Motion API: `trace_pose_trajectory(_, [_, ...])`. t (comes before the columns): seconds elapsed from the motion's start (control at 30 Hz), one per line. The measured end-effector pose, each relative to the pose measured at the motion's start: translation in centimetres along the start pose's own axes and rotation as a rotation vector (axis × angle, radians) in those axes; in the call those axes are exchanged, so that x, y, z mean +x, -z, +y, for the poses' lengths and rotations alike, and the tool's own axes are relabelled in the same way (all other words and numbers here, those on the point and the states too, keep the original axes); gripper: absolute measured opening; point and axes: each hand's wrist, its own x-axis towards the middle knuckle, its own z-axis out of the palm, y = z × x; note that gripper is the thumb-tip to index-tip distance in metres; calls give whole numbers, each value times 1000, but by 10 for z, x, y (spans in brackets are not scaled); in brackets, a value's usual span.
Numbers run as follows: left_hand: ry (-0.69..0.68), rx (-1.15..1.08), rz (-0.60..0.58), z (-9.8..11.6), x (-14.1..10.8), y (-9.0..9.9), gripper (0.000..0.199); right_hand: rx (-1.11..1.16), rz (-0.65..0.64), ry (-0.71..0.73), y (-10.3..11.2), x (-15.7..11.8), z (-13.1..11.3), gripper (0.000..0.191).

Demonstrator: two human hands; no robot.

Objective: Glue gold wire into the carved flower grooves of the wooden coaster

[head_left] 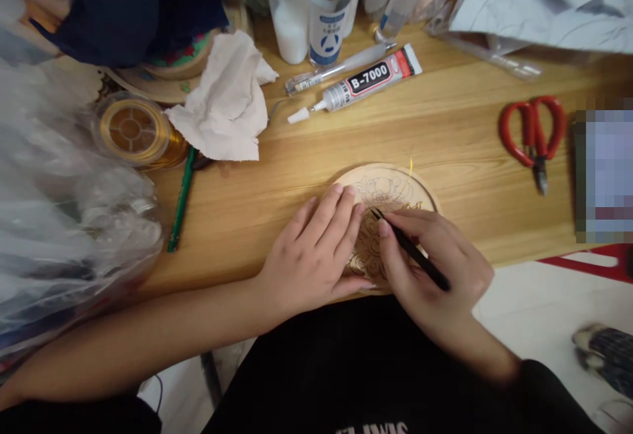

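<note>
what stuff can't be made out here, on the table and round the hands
Head view:
- round pale wooden disc: part of its surface is hidden under the left hand and behind the right hand
- slim black pointed tool: tip too small to tell if it grips anything
- dark navy cloth: cut off by the top edge
- clear bottle with blue-and-white label: small print too blurred to read
</note>
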Motion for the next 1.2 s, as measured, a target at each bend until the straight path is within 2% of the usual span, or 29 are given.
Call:
trace_pose_trajectory(0.2, [2, 23, -7, 1, 0, -1, 82, 24, -30, 32, 6, 1, 4, 29])
trace_pose_trajectory(0.57, [5, 41, 2, 0, 0, 0, 81, -33, -170, 239, 19, 13, 20, 33])
trace_pose_trajectory(0.97, [0, 40, -6, 0, -1, 0, 83, 83, -176, 158, 16, 14, 25, 35])
trace_pose_trajectory(1.2, [-7, 33, 1, -1, 0, 1, 81, 170, -125, 21, 12, 14, 21, 27])
